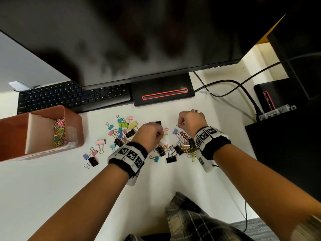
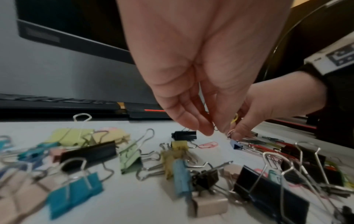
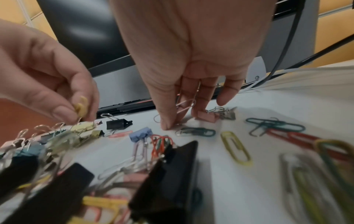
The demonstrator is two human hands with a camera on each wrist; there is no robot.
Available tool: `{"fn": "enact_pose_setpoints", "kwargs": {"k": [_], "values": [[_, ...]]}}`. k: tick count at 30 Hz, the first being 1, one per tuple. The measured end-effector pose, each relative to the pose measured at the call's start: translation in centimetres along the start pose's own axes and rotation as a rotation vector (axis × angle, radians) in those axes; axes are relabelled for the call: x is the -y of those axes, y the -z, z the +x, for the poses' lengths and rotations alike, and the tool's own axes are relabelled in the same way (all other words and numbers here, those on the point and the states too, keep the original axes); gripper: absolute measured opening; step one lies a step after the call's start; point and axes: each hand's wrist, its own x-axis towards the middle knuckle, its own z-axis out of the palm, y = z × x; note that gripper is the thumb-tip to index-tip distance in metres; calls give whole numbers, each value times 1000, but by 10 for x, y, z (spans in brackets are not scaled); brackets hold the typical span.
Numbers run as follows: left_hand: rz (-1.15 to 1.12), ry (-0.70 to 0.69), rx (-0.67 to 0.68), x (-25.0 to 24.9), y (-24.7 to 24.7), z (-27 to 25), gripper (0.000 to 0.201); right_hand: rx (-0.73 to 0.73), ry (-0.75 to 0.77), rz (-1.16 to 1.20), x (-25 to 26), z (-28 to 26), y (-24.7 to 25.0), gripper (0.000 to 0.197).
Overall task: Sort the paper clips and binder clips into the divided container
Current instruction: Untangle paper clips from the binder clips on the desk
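A loose pile of coloured and black binder clips [image 1: 125,129] and paper clips [image 1: 189,150] lies on the white desk [image 1: 52,188]. My left hand [image 1: 160,133] hovers over the pile's middle and pinches a yellow paper clip [image 3: 81,106]. My right hand [image 1: 181,123], just to its right, pinches a pink paper clip [image 3: 184,106], thumb tip down on the desk. The brown divided container [image 1: 76,126] stands at the left. Its right compartment holds many paper clips [image 1: 59,134]; the left one looks bare.
A black keyboard [image 1: 69,98] and the monitor's base [image 1: 163,93] lie just behind the pile, under a large monitor [image 1: 121,40]. Cables [image 1: 243,87] run at the back right. Dark boxes [image 1: 286,145] bound the desk on the right.
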Motion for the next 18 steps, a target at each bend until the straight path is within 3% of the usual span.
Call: {"fn": "enact_pose_setpoints", "kwargs": {"k": [4,7,12,18], "values": [[-16,104,4,2,-7,10,26,-1,-1,21,-7,-4,4,6],[22,117,13,3,-12,17,37,-31,-34,225,-24,-13,11,11],[120,117,-19,6,-19,26,24,-144,-80,422,-52,-31,20,5],[214,115,-10,2,-21,28,12,-64,-34,449,-58,-39,5,18]]}}
